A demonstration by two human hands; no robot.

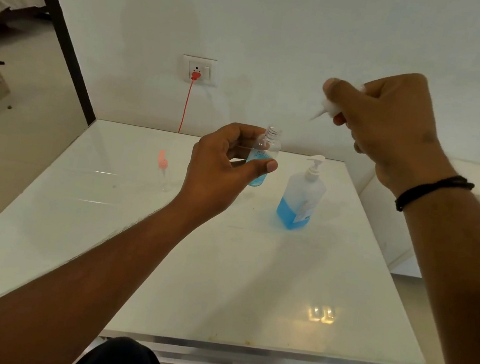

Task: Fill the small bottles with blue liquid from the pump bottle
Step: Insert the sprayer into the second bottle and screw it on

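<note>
My left hand (223, 161) pinches the open, part-filled small bottle (261, 160) mid-frame; my right hand (390, 122) clutches its white cap (328, 108). Tilting could spill blue liquid.

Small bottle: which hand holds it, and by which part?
The left hand holds the small bottle by its body, between thumb and fingers; the open neck is free.

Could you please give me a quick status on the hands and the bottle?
Left hand holds small bottle, uncapped, part-filled with blue. Right hand raised, gripping white spray cap. Pump bottle on table, untouched. Nothing in the way.
</note>
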